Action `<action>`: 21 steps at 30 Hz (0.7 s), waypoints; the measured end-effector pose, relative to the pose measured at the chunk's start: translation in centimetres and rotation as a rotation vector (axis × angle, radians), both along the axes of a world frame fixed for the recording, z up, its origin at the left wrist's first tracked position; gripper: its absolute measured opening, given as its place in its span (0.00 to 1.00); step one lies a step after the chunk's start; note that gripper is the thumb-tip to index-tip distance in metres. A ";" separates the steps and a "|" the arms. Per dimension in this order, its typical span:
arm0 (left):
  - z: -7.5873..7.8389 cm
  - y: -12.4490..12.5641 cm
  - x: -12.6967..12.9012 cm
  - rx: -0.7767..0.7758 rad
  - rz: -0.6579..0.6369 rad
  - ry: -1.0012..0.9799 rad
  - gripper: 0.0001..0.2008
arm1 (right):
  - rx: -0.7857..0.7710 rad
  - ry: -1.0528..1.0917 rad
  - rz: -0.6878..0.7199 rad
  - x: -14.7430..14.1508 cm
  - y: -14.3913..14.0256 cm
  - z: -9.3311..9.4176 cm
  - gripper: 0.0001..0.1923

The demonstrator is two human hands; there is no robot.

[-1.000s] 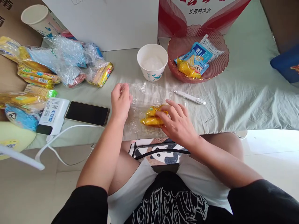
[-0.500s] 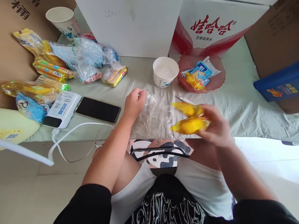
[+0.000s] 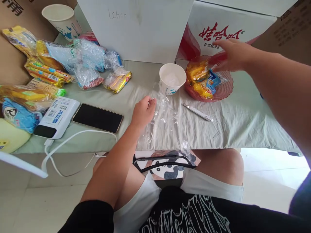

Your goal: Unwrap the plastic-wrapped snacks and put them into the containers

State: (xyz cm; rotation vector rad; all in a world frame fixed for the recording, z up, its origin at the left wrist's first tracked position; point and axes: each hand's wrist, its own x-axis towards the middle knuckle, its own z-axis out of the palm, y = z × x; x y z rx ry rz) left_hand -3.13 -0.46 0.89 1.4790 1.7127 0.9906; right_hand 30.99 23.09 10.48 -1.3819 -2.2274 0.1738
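1. Since half a second ago, the right hand [image 3: 229,53] has moved from the near bench edge out over the pink bowl [image 3: 224,92], and the yellow snack packets [image 3: 197,72] it carried now lie in the bowl.
2. The right hand hovers open, fingers spread, just above the packets.
3. The left hand [image 3: 143,111] stays loosely closed, pinching the edge of the clear plastic bag [image 3: 165,124] that lies flat on the bench [image 3: 243,119].
4. A white paper cup [image 3: 172,78] stands just beside the bowl; a white pen [image 3: 198,112] lies near the bag.
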 end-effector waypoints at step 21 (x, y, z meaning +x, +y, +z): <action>0.8 -3.8 4.8 0.029 -0.572 0.512 0.12 | -0.994 0.702 -0.263 -14.1 -22.4 -4.4 0.36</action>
